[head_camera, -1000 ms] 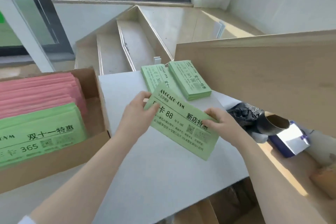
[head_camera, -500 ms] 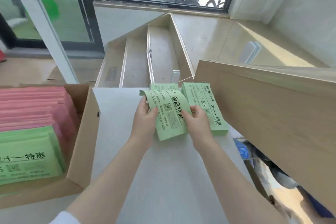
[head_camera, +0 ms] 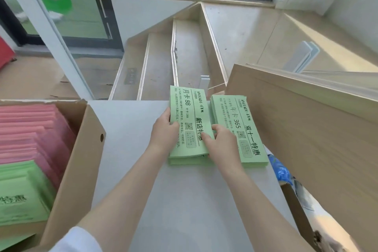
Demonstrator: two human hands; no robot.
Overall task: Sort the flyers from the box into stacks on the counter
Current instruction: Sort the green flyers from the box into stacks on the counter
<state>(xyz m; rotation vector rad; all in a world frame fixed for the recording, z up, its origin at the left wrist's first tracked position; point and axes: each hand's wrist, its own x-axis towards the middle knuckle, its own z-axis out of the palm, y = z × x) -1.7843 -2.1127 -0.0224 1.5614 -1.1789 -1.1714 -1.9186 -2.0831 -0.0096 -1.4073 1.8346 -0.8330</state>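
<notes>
Both hands, the left hand [head_camera: 164,133] and right hand [head_camera: 222,145], are pinching a green flyer [head_camera: 189,120] and laying it on the left stack [head_camera: 184,160] on the counter [head_camera: 131,125], so reaching into the box [head_camera: 81,161] for another looks next.

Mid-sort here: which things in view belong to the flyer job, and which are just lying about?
Part of the job:
- left hand and right hand, on the left green stack
- right green stack
- cardboard box with pink flyers and green flyers
- counter

Lying about:
- wooden board
- blue plastic bag
</notes>
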